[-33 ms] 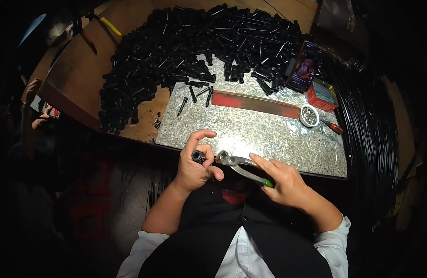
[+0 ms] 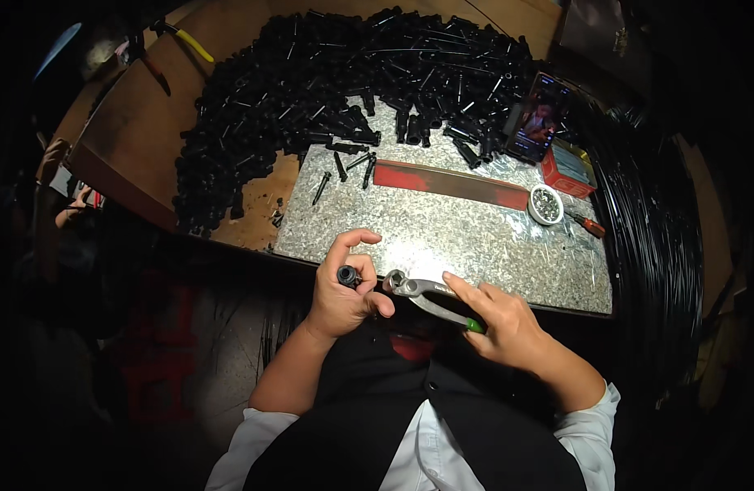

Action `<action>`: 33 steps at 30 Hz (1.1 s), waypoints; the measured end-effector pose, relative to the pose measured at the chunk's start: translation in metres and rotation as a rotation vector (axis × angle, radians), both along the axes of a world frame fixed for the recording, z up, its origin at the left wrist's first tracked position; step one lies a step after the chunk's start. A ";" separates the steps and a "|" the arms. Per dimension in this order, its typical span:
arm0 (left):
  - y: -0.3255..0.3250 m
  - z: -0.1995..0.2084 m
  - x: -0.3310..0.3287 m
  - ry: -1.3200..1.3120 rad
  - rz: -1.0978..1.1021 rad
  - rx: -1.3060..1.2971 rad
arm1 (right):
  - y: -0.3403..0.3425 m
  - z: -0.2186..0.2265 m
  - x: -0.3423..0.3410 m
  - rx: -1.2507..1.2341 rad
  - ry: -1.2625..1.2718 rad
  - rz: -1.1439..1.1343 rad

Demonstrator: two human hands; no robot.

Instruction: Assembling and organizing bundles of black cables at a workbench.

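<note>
My left hand (image 2: 336,299) is curled around a black tubular plastic part (image 2: 348,277), whose round hollow end faces up. Its forefinger is raised and bent above the part, and the thumb stretches out to the right. In my right hand (image 2: 508,322) is a pair of metal pliers (image 2: 438,296) with a green tip on one handle. The jaws sit just right of the black part, close to my left fingers, and the handles are spread apart. Whether the jaws touch anything is too small to tell. Both hands are over the near edge of the speckled work board (image 2: 475,245).
A large heap of black tubular parts (image 2: 336,74) covers the back and left. Across the board lies a red and dark bar (image 2: 450,184), near a white cup of small metal pieces (image 2: 545,204), a screwdriver (image 2: 589,226), a red box (image 2: 569,173) and a propped phone (image 2: 542,119). Black rods (image 2: 655,237) line the right.
The pliers have shifted very slightly to the right, away from my left fingers. My left hand keeps its place with the black part.
</note>
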State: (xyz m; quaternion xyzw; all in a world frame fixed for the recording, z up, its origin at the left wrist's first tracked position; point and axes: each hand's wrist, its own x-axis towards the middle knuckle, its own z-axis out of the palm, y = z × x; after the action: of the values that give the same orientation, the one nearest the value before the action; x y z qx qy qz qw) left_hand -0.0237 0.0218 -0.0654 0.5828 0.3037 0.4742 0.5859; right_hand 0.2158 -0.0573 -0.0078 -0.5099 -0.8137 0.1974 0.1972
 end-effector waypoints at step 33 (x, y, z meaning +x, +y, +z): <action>-0.013 0.009 0.032 0.116 0.008 0.060 | -0.007 0.000 0.006 0.340 -0.314 -0.043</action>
State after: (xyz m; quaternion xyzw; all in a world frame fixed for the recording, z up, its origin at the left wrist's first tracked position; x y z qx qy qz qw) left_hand 0.0085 0.0084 -0.0567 0.6254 0.3252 0.4510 0.5475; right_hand 0.2222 -0.0647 -0.0082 -0.5109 -0.8450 -0.0287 0.1553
